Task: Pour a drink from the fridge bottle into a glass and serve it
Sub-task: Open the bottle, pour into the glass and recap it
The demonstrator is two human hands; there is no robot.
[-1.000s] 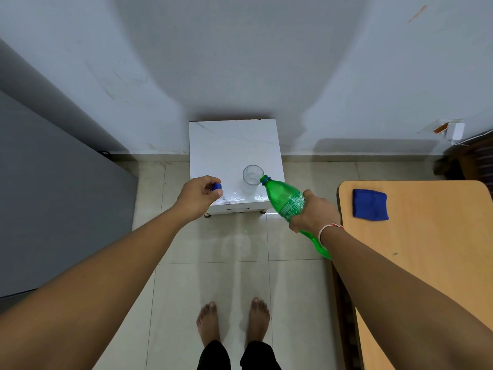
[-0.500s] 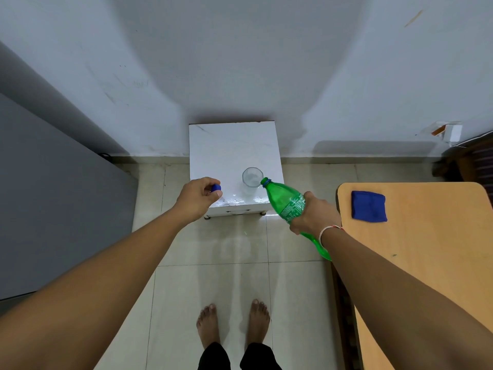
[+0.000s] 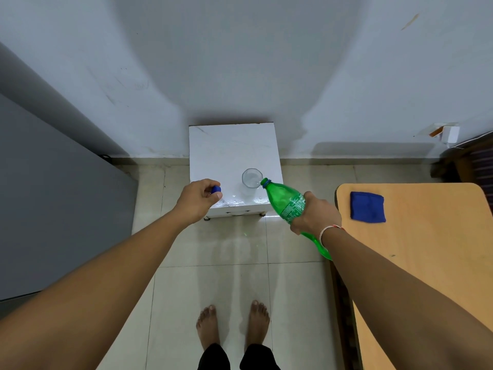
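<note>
Against the far wall a white stand [image 3: 226,145] carries the glass [image 3: 251,178] near its right front corner. The green bottle [image 3: 286,201] is gripped by the right hand [image 3: 316,216] and tilted so its mouth meets the rim, evidently for pouring. Its blue cap [image 3: 216,189] is pinched aside in the left hand [image 3: 198,200], probably for recapping.
</note>
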